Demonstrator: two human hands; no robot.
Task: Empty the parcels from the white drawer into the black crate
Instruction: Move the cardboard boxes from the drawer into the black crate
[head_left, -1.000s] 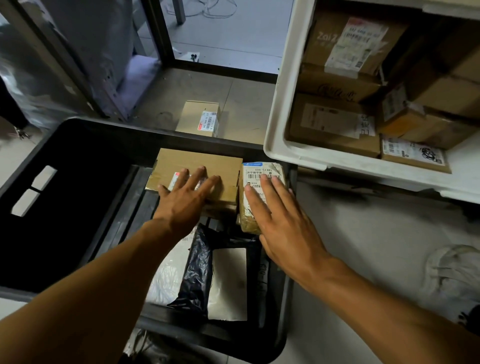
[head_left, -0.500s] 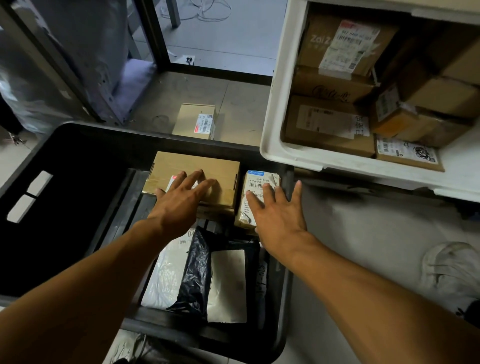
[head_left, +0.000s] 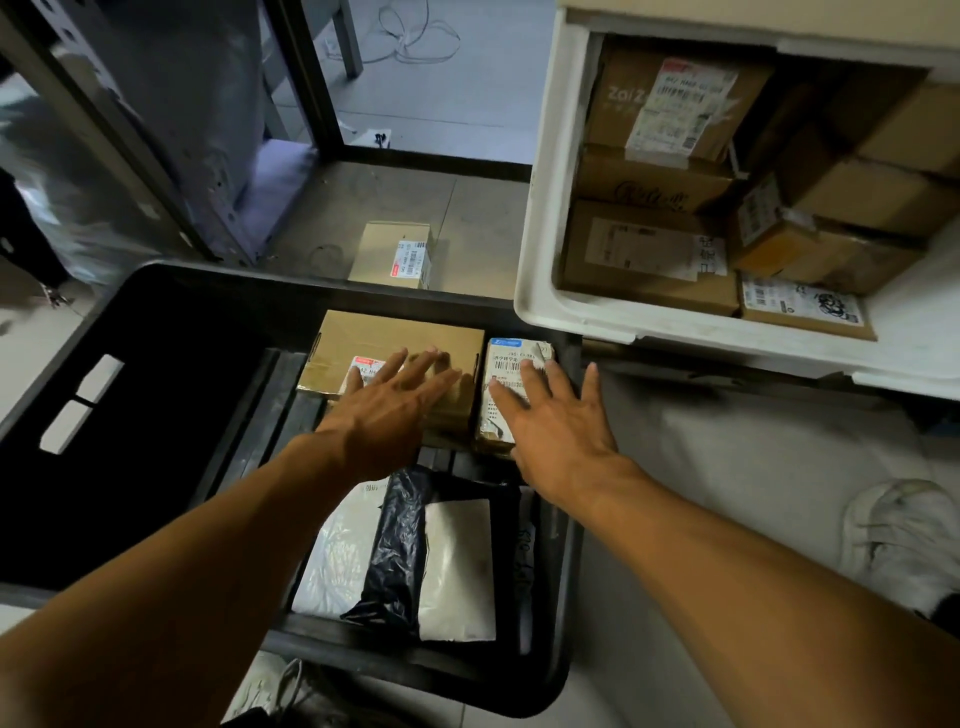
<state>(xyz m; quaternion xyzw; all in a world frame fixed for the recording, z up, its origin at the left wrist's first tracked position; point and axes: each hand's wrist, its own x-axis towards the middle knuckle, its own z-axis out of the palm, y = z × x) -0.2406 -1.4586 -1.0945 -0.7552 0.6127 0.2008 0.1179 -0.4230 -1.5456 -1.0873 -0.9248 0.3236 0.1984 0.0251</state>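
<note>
The black crate (head_left: 156, 322) fills the lower left of the head view. Inside it, at the far right corner, a flat brown box (head_left: 400, 338) lies beside a small labelled parcel (head_left: 511, 358). My left hand (head_left: 395, 410) lies flat with straight fingers on the brown box. My right hand (head_left: 556, 421) is spread over the small parcel, its fingers straight. The white drawer (head_left: 535, 249) stands pulled out at the upper right, holding several cardboard parcels (head_left: 649, 254).
White and black soft mailer bags (head_left: 405, 551) lie in the crate's near right part. A loose cardboard box (head_left: 395, 254) sits on the floor beyond the crate. A metal rack frame (head_left: 306, 93) rises at upper left. White shoes (head_left: 904, 540) show at the right.
My right hand slid back off the small parcel toward the crate's right wall, then spread over it again. My left hand has stayed flat on the brown box.
</note>
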